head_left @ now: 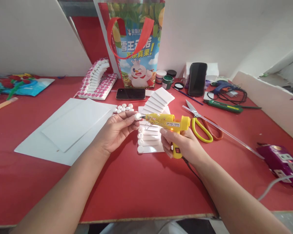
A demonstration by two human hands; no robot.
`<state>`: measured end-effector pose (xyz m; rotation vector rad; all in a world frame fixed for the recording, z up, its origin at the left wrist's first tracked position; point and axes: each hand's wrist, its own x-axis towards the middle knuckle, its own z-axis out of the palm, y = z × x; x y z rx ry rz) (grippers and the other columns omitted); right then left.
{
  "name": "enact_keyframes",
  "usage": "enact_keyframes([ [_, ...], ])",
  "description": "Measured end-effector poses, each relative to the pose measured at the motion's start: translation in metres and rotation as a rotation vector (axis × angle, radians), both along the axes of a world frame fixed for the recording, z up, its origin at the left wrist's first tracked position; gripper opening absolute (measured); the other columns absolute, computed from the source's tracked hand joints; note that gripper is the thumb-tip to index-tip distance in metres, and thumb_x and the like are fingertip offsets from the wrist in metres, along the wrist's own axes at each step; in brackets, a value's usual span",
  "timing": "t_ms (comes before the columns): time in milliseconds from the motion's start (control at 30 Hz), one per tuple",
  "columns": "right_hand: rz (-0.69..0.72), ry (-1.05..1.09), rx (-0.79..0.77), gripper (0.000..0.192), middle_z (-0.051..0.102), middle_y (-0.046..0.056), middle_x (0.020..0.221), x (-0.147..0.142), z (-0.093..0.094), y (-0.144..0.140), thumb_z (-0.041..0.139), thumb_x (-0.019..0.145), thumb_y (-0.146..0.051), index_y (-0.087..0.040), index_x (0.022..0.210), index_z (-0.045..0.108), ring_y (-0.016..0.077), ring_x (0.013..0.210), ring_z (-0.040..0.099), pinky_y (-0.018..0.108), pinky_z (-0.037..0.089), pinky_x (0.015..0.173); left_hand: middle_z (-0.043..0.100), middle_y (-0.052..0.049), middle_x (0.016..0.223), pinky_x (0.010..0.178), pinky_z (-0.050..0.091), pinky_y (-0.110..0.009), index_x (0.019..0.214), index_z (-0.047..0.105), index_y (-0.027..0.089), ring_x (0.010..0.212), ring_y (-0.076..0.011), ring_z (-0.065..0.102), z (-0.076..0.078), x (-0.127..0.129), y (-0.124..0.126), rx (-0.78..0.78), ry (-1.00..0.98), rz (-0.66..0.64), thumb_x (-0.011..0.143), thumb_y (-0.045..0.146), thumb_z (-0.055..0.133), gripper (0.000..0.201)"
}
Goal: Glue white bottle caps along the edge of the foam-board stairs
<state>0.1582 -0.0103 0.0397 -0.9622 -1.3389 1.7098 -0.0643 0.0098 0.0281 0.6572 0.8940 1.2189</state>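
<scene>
The left hand (pixel 117 130) pinches a small white cap (pixel 137 116) in closed fingertips, just above the white stepped foam model (pixel 151 136). The right hand (pixel 183 144) grips a yellow glue gun (pixel 169 123), its nozzle touching the cap. Yellow-handled scissors (pixel 201 125) lie right of the model.

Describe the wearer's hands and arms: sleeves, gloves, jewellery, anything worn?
Both forearms are bare up to the frame edge, with no sleeve cuffs in view. The left hand and the right hand wear no gloves. No watch, bracelet or ring shows on the visible sides of wrists and fingers. Fingernails look short and unpainted where they can be seen, though most are turned away from the camera.
</scene>
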Motion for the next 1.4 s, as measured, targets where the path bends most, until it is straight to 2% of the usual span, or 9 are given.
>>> enact_keyframes([
  [233,0.009,0.003,-0.016,0.043,0.052,-0.004,0.054,0.000,-0.001,0.000,0.071,0.088,-0.045,-0.019,0.060,0.050,0.0100,0.038,0.053,0.024,0.035,0.041,0.073,-0.004,0.084,0.074,0.059,-0.020,0.091,0.076,0.011,0.074,-0.0097,0.069,-0.002,-0.001,0.001,0.025,0.014,0.047,0.074,0.011,0.085,0.020],
  [333,-0.003,0.061,-0.049,0.039,0.055,-0.002,0.055,0.000,0.001,0.001,0.071,0.086,-0.044,-0.017,0.062,0.056,0.0104,0.039,0.053,0.025,0.037,0.041,0.073,-0.004,0.085,0.073,0.057,-0.020,0.091,0.077,0.012,0.073,-0.0096,0.067,-0.001,-0.001,0.001,0.049,0.040,0.054,0.073,0.013,0.086,0.020],
  [467,-0.057,0.188,-0.082,0.032,0.062,0.001,0.062,0.003,0.002,0.003,0.066,0.090,-0.039,-0.015,0.070,0.065,0.0087,0.039,0.053,0.023,0.035,0.041,0.074,-0.004,0.086,0.069,0.054,-0.020,0.089,0.079,0.014,0.072,-0.0099,0.065,0.003,-0.002,-0.002,0.097,0.196,0.001,0.078,0.018,0.084,0.013],
  [633,-0.148,0.245,-0.072,0.032,0.062,0.001,0.061,0.005,0.002,0.007,0.070,0.088,-0.040,-0.015,0.069,0.065,0.0079,0.037,0.051,0.023,0.033,0.040,0.075,-0.004,0.083,0.072,0.055,-0.026,0.088,0.080,0.018,0.074,-0.0152,0.066,0.011,-0.002,-0.011,0.196,0.466,-0.109,0.075,0.024,0.087,0.016],
  [733,-0.182,0.226,-0.070,0.031,0.062,0.001,0.060,0.004,0.002,0.009,0.072,0.083,-0.042,-0.015,0.069,0.063,0.0086,0.036,0.049,0.023,0.032,0.038,0.076,-0.006,0.090,0.071,0.054,-0.030,0.090,0.080,0.020,0.079,-0.0205,0.067,0.017,0.001,-0.020,0.293,0.705,-0.186,0.077,0.028,0.084,0.016],
  [833,-0.193,0.216,-0.074,0.033,0.062,0.001,0.059,0.004,0.003,0.009,0.073,0.082,-0.044,-0.015,0.069,0.063,0.0090,0.036,0.050,0.023,0.031,0.036,0.075,-0.006,0.091,0.067,0.051,-0.030,0.091,0.079,0.022,0.074,-0.0197,0.065,0.021,0.004,-0.028,0.480,0.989,-0.285,0.083,0.032,0.078,0.013],
  [1000,-0.192,0.236,-0.063,0.033,0.061,0.001,0.058,0.006,0.003,0.008,0.072,0.083,-0.042,-0.014,0.068,0.062,0.0089,0.036,0.050,0.022,0.031,0.036,0.073,-0.005,0.099,0.082,0.050,-0.032,0.094,0.070,0.021,0.095,-0.0229,0.066,0.016,0.007,-0.037,0.813,1.277,-0.422,0.092,0.022,0.066,0.004],
  [1167,-0.182,0.262,-0.059,0.031,0.061,0.001,0.059,0.007,0.003,0.008,0.071,0.084,-0.040,-0.014,0.069,0.063,0.0088,0.037,0.051,0.021,0.031,0.037,0.068,-0.007,0.094,0.083,0.050,-0.037,0.093,0.063,0.016,0.094,-0.0232,0.060,0.007,0.011,-0.044,0.994,1.417,-0.384,0.094,0.012,0.058,0.007],
  [1400,-0.185,0.250,-0.059,0.031,0.061,0.002,0.059,0.006,0.003,0.008,0.070,0.085,-0.040,-0.014,0.068,0.063,0.0088,0.037,0.051,0.021,0.031,0.037,0.064,-0.007,0.089,0.083,0.049,-0.038,0.089,0.061,0.014,0.090,-0.0224,0.055,0.004,0.014,-0.044,1.044,1.477,-0.378,0.095,0.007,0.052,0.013],
])
